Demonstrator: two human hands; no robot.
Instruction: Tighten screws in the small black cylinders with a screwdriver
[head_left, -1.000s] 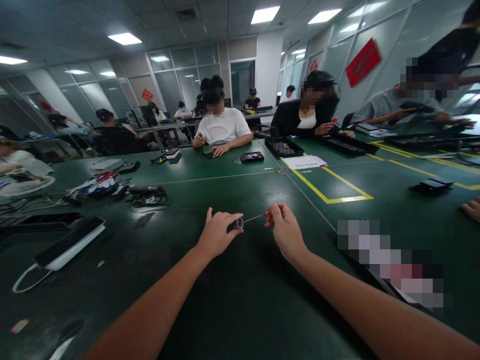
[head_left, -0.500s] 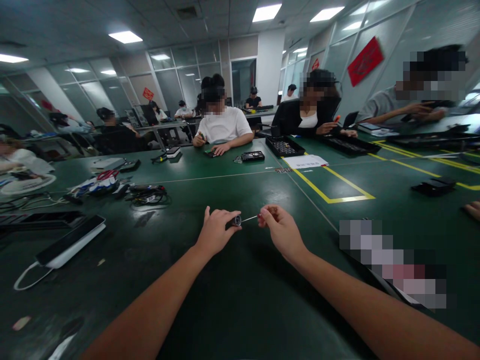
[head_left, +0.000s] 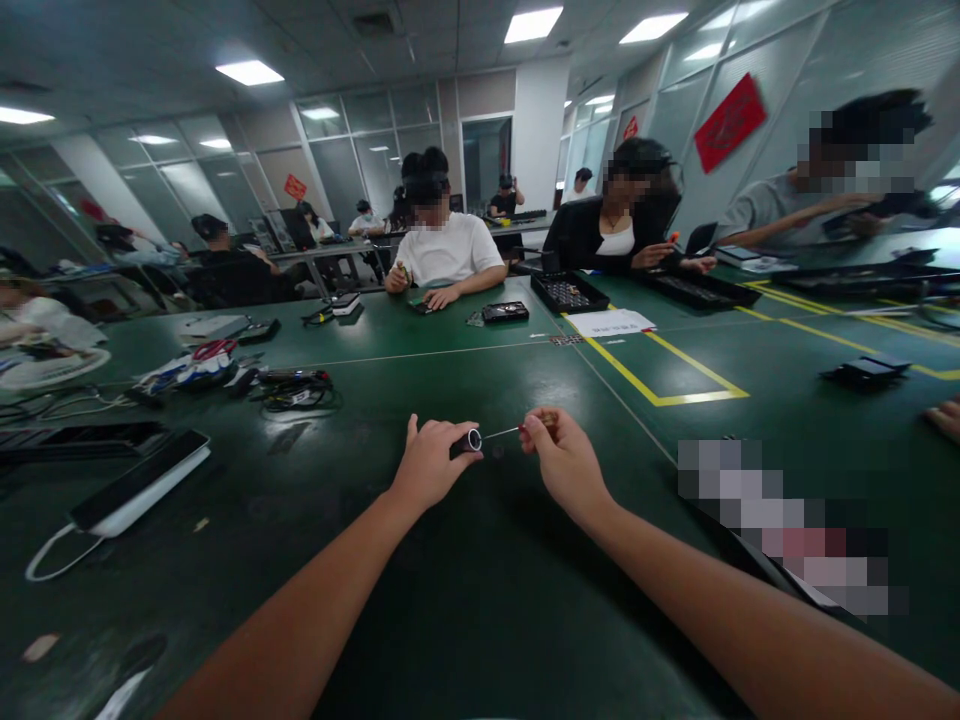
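Observation:
My left hand (head_left: 435, 462) is closed round a small dark cylinder (head_left: 466, 443), thumb below and fingers above. The cylinder's end, a pale ring with a dark centre, faces right. Opposite it, my right hand (head_left: 562, 455) pinches the red handle of a thin screwdriver (head_left: 501, 433). The slim metal shaft points left, and its tip is at the ring; whether it touches cannot be told. Most of the handle is hidden by my fingers. Just under the shaft, a faint dark round spot (head_left: 498, 453) shows on the green table (head_left: 450, 620), too blurred to name.
To the left lie a black-and-white bar-shaped device (head_left: 146, 485) with a cord loop, bundled cables (head_left: 300, 390) and a heap of gloves (head_left: 191, 368). Yellow tape (head_left: 701, 397) marks the table at right. A black box (head_left: 866, 371) lies beyond. Several people sit around the tables.
The cylinder's end has turned a little and now shows a brighter ring with a darker centre. A faint round spot now shows below the shaft. Both hands have stayed nearly in place.

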